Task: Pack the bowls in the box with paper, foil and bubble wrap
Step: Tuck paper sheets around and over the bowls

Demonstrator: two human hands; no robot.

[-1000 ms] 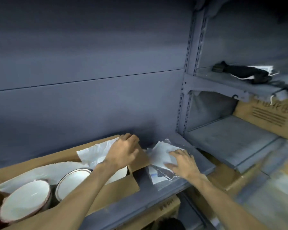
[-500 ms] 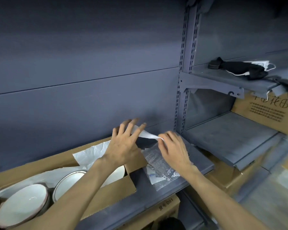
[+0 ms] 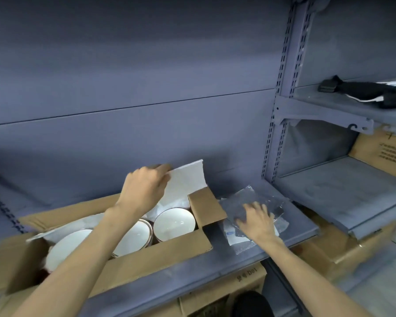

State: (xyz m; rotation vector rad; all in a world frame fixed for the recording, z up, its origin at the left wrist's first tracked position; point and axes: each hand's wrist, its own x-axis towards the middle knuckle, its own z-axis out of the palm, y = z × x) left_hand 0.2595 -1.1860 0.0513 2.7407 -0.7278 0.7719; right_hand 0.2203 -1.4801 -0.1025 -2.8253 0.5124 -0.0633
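An open cardboard box [image 3: 169,250] sits on the grey shelf and holds three white bowls: one at the right [image 3: 173,226], one in the middle [image 3: 133,236], one at the left [image 3: 71,247]. White paper lines the box under them. My left hand [image 3: 144,188] grips a white paper sheet [image 3: 188,179] and holds it up above the box's back right corner. My right hand [image 3: 254,219] rests with spread fingers on a stack of clear bubble wrap and foil sheets [image 3: 249,202] lying on the shelf right of the box.
The grey shelf [image 3: 215,266] ends in a front edge near me. A slotted upright [image 3: 277,133] divides it from shelves at the right, where a black strap [image 3: 361,90] and a cardboard carton [image 3: 384,152] lie. More cartons [image 3: 224,291] stand below.
My left hand has lifted the white paper sheet off the stack and carried it left, over the box. My right hand has dropped back onto the wrap sheets.
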